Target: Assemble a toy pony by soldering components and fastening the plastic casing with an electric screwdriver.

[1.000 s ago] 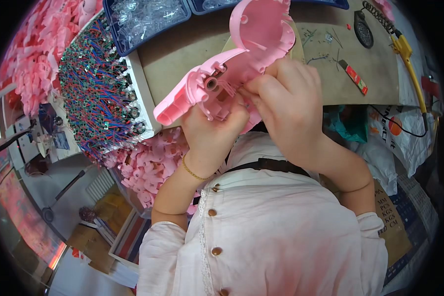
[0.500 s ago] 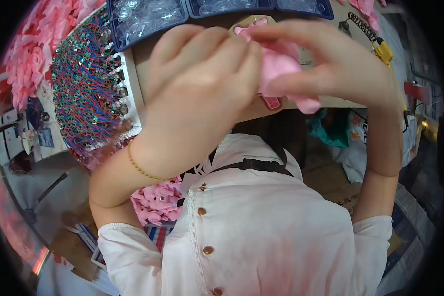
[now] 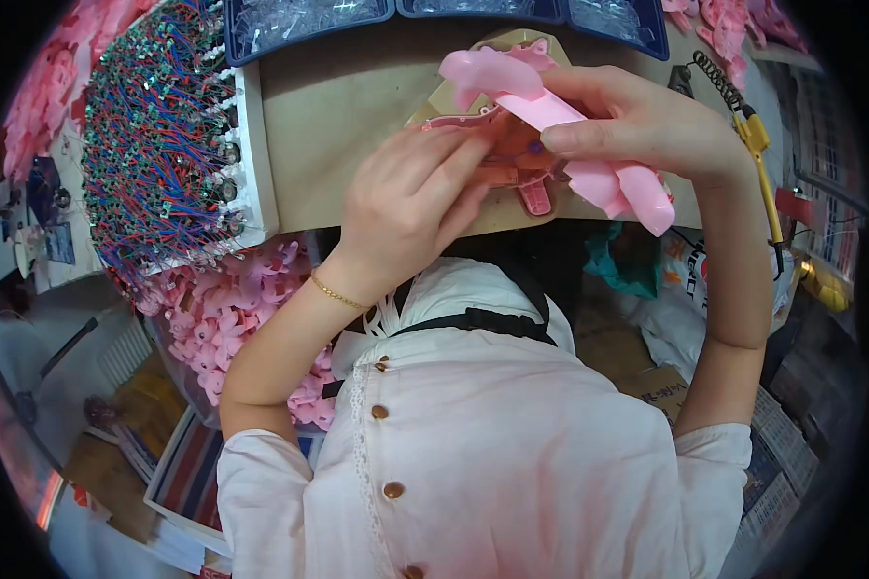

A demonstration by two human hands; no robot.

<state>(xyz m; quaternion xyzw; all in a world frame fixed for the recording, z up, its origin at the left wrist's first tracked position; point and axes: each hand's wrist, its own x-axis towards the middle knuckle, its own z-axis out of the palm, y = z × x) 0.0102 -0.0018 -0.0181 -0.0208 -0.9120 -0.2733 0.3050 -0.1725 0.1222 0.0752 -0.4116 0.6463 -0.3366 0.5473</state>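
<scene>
My right hand (image 3: 628, 125) grips a glossy pink plastic toy shell (image 3: 560, 116) between thumb and fingers. The shell is tilted over a second pink shell half (image 3: 536, 198), which lies in a tan wooden holder (image 3: 442, 104) on the table. My left hand (image 3: 410, 193) is at the left side of that lower shell, fingers bent and close together at its edge. Whatever the left fingertips pinch is hidden. Inside the lower shell a small purple part (image 3: 536, 148) shows; the rest is covered by my hands and the upper shell.
Blue trays (image 3: 309, 27) of clear plastic parts line the table's far edge. Left is a white-edged tray (image 3: 256, 145) heaped with wired circuit boards. Pink toy pieces (image 3: 217, 333) fill a bin below it. A yellow-handled soldering iron (image 3: 758, 145) hangs at the right.
My left hand has moved down from above the holder to the lower shell's edge. The pink shell in my right hand has been turned and lifted, uncovering the lower half.
</scene>
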